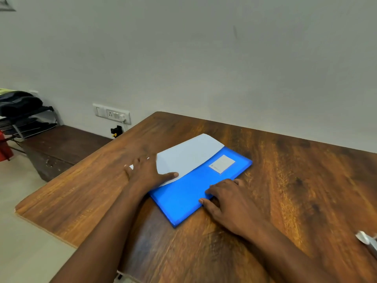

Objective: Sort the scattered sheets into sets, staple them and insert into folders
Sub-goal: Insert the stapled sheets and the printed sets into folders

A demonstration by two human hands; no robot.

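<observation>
Wood-grain brown table [285, 180] fills the lower right of the room, its far edge close against a plain pale grey wall [204, 58]. Low on that wall sits a white switch and socket plate [111, 113], with a black plug [116, 130] just beneath it. To the left, a dark low wooden bench [61, 146] stands on a light floor [24, 231], and a black wire rack [28, 121] with dark bundled things on top stands at the bench's far end. A small silvery metal object [367, 240] lies at the table's right edge, cut off by the frame.

On the middle of the table lies a translucent blue plastic folder [195, 193], flat, its long axis running diagonally from the near left toward the far right. A white rectangular label [222, 164] sits near its far end. A set of white paper sheets [187, 156] pokes out of the folder's left long side, angled toward the wall.

The person's left hand [149, 172] lies spread on the table by that side, thumb pressing on the sheets' near edge. The right hand [226, 199] rests flat on the folder's right edge, fingers loosely extended.
</observation>
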